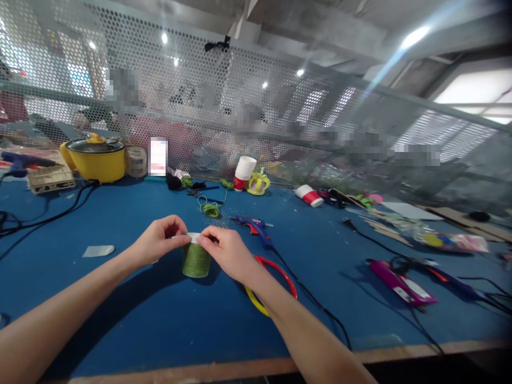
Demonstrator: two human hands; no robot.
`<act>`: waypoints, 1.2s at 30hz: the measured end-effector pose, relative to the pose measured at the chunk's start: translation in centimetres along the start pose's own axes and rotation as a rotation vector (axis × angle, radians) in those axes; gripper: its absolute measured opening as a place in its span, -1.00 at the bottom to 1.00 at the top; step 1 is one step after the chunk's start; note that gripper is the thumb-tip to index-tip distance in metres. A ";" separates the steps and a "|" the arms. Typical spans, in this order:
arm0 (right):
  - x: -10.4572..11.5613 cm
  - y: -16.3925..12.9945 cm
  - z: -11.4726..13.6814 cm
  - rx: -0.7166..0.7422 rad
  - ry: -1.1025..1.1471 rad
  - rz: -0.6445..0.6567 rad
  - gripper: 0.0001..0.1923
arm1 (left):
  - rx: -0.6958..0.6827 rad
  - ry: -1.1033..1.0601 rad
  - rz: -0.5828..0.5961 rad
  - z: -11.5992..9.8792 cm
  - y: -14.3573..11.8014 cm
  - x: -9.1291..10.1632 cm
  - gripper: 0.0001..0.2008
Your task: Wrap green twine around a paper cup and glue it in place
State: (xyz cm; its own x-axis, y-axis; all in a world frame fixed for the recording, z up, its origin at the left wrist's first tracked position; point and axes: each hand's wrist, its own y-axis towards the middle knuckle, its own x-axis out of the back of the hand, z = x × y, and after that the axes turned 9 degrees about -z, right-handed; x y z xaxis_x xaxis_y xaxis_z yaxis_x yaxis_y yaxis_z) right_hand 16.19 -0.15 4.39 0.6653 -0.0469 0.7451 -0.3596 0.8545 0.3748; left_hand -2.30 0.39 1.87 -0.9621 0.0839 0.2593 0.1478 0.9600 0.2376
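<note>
A paper cup (196,261) wrapped in green yarn is between my two hands, above the blue tabletop or standing on it; I cannot tell which. White shows at its upper edge. My left hand (165,236) pinches that edge from the left, thumb and fingers closed on it. From the right, my right hand (224,249) grips the same edge with thumb and forefinger. Just beyond the cup lie a small heap of loose green yarn (210,208) and a blue glue gun (256,226). Red and yellow rings (290,280) lie partly hidden under my right forearm.
A yellow electric pot (100,162) stands at the back left. Stacked white paper cups (245,169) stand by the perforated metal screen (272,101). On the right lie a purple packet (400,282), another glue gun (450,280) and cords. A white scrap (98,250) lies left.
</note>
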 end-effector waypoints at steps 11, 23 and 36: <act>0.5 -0.2 0.7 0.032 0.058 0.068 -0.85 | -0.154 0.093 0.200 -0.6 -0.2 0.8 -0.85; 1.3 0.0 1.0 -0.126 0.370 0.187 -0.88 | -0.140 0.075 0.277 -1.1 -0.3 0.9 -0.85; 1.4 0.1 0.5 -0.118 0.361 0.200 -0.86 | -0.190 0.115 0.317 -1.2 -0.1 1.4 -0.89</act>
State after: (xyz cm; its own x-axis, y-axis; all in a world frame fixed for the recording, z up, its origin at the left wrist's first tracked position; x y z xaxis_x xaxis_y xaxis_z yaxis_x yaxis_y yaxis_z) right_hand 16.76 -0.38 5.74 0.7837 0.2921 0.5481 -0.4414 0.8828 0.1608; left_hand -3.37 0.09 3.34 -0.8317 0.3277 0.4482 0.4837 0.8240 0.2951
